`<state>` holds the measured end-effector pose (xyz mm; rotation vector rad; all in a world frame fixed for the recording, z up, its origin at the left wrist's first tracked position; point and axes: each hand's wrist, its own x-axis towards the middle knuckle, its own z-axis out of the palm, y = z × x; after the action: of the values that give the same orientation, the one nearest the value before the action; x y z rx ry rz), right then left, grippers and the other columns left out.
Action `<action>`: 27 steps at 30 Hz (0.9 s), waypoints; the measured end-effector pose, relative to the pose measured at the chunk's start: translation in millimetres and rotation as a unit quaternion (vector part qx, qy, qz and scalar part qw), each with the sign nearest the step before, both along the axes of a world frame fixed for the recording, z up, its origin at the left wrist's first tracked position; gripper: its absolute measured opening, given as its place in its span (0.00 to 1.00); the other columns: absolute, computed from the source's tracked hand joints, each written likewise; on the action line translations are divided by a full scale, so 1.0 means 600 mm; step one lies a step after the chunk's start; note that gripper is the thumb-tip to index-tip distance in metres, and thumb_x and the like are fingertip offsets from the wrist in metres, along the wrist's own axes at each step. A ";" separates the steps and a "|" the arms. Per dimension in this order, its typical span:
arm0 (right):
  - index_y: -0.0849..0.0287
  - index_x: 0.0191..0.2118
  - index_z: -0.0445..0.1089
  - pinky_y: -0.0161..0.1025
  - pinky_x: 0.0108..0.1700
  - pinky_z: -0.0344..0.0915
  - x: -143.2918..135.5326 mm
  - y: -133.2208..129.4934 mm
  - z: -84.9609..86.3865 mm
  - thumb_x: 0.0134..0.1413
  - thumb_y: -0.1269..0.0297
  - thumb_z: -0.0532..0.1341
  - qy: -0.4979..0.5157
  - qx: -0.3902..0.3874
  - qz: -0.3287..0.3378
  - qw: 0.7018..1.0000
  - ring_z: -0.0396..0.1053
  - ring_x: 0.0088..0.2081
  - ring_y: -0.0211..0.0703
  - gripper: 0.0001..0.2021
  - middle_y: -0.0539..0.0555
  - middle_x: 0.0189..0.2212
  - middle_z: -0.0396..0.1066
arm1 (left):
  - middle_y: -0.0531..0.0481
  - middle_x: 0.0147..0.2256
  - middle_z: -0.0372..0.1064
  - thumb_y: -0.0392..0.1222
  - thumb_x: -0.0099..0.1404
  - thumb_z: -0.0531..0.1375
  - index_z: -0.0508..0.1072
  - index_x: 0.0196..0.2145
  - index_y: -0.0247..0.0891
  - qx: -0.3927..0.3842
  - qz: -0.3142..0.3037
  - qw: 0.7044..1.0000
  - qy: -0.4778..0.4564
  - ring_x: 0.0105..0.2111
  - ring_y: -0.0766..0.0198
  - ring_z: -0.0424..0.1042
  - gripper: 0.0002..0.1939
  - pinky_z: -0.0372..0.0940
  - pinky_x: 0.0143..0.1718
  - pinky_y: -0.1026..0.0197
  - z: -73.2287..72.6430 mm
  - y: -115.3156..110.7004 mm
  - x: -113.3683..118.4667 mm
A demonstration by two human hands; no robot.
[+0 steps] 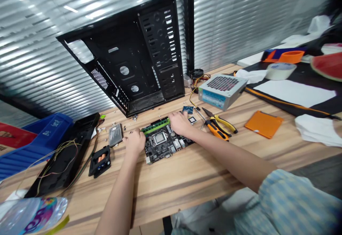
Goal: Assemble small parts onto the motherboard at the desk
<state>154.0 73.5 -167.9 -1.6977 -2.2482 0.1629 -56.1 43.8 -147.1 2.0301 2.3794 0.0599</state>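
A motherboard (167,146) lies flat on the wooden table, with a bare processor (159,138) in its socket. Along the far side runs a green memory stick (157,125). My left hand (135,142) is closed at the board's far left corner, by one end of the memory stick. Curled round the far edge near the stick's other end is my right hand (179,123). The fingertips of both hands are partly hidden, so their exact hold is unclear.
An open black computer case (149,50) stands behind. To the right are a power supply (223,89), pliers (224,123), an orange-handled screwdriver (216,130) and an orange plate (264,124). On the left lie a metal drive (115,135), a black bracket (99,162) and a bottle (34,215).
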 end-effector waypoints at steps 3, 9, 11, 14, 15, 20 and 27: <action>0.64 0.44 0.67 0.49 0.46 0.52 0.001 0.000 0.000 0.58 0.74 0.48 0.001 0.003 -0.005 1.000 0.68 0.47 0.55 0.14 0.65 0.46 0.71 | 0.37 0.40 0.74 0.39 0.66 0.42 0.70 0.35 0.37 0.007 -0.003 1.000 -0.012 0.44 0.47 0.71 0.17 0.56 0.48 0.44 0.000 0.000 -0.001; 0.61 0.45 0.67 0.48 0.47 0.51 0.001 0.003 -0.002 0.67 0.65 0.42 0.022 -0.009 -0.017 1.000 0.67 0.48 0.54 0.18 0.63 0.47 0.71 | 0.37 0.43 0.74 0.39 0.66 0.41 0.71 0.36 0.38 0.014 0.018 0.998 -0.059 0.46 0.46 0.70 0.18 0.56 0.49 0.43 -0.001 0.003 -0.005; 0.60 0.45 0.67 0.47 0.46 0.51 0.003 0.005 -0.003 0.68 0.63 0.41 0.031 -0.013 -0.014 0.999 0.67 0.49 0.53 0.18 0.62 0.47 0.72 | 0.37 0.43 0.73 0.39 0.66 0.41 0.70 0.36 0.39 0.016 0.024 0.997 -0.075 0.46 0.45 0.70 0.18 0.56 0.50 0.43 -0.002 0.005 -0.007; 0.59 0.44 0.68 0.46 0.45 0.51 0.005 0.007 -0.004 0.68 0.62 0.42 0.039 -0.022 -0.012 0.999 0.68 0.48 0.52 0.18 0.60 0.46 0.72 | 0.38 0.42 0.73 0.40 0.66 0.41 0.69 0.36 0.40 0.018 0.027 0.995 -0.093 0.47 0.45 0.70 0.18 0.55 0.50 0.43 -0.005 0.007 -0.009; 0.59 0.44 0.68 0.46 0.45 0.51 0.005 0.007 -0.004 0.68 0.62 0.42 0.041 -0.025 -0.013 0.999 0.68 0.48 0.52 0.18 0.60 0.46 0.72 | 0.38 0.42 0.73 0.40 0.67 0.41 0.69 0.37 0.40 0.018 0.028 0.995 -0.098 0.47 0.45 0.70 0.18 0.55 0.50 0.43 -0.005 0.008 -0.009; 0.58 0.44 0.68 0.46 0.46 0.50 0.006 0.008 -0.001 0.68 0.61 0.42 0.049 -0.037 -0.014 0.998 0.67 0.48 0.51 0.18 0.60 0.46 0.72 | 0.38 0.43 0.73 0.41 0.67 0.40 0.69 0.37 0.40 0.017 0.028 0.994 -0.107 0.47 0.46 0.69 0.18 0.55 0.51 0.43 -0.005 0.010 -0.008; 0.58 0.45 0.68 0.46 0.46 0.51 0.006 0.007 0.000 0.68 0.61 0.43 0.047 -0.036 -0.015 0.998 0.67 0.49 0.52 0.18 0.61 0.47 0.72 | 0.36 0.44 0.74 0.44 0.68 0.40 0.70 0.38 0.39 0.011 0.027 0.995 -0.096 0.47 0.47 0.70 0.20 0.55 0.50 0.44 0.000 0.007 -0.005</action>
<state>157.5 77.4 -167.7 -1.7223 -2.1722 0.3147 -59.1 47.9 -147.1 1.8733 2.3231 0.2701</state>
